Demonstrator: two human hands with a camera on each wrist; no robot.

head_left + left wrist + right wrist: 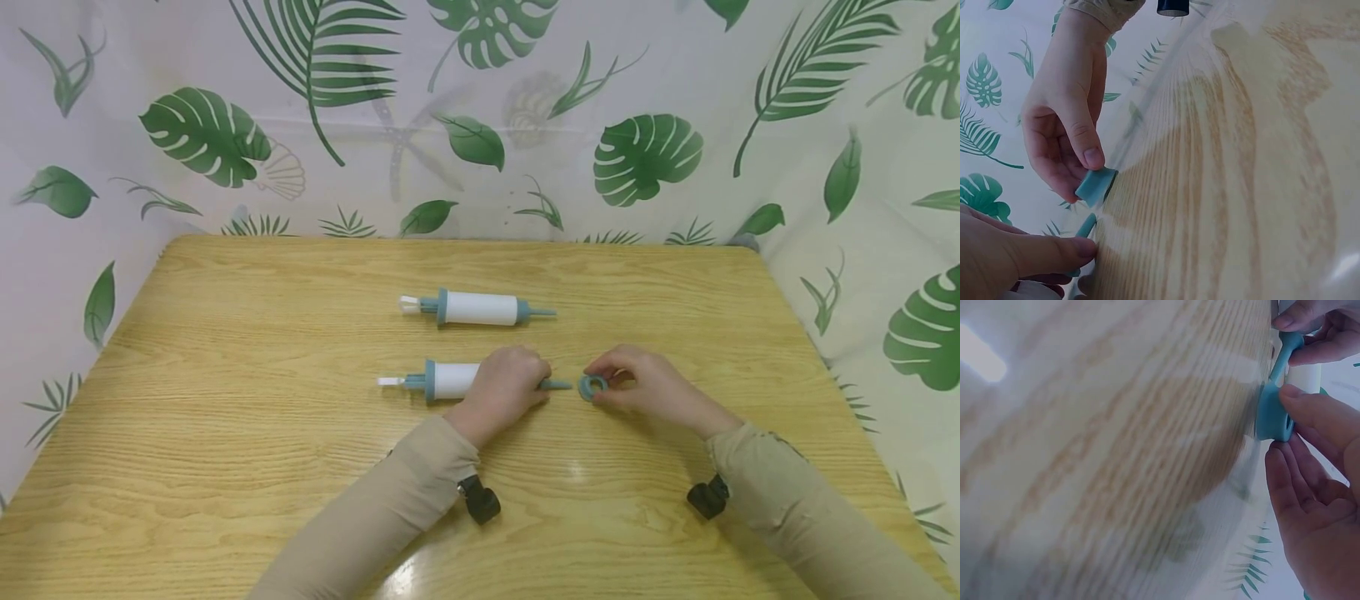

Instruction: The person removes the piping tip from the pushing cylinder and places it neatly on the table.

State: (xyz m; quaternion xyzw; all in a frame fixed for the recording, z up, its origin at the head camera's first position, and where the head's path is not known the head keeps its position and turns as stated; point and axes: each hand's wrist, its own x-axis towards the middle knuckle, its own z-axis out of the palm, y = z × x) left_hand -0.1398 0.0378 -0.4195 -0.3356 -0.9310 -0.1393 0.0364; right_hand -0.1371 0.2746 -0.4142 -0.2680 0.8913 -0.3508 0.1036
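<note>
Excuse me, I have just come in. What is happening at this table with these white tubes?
A person's left hand grips the front end of the nearer white-and-teal tube, whose thin tip points toward the right hand. The right hand pinches a small teal ring between thumb and fingers, close to that tip but not on it. A second tube, similar in shape, lies untouched on the wooden table, farther from the person.

The ring (1269, 417) looks smooth plastic, the wood-grained table (247, 400) glossy.
</note>
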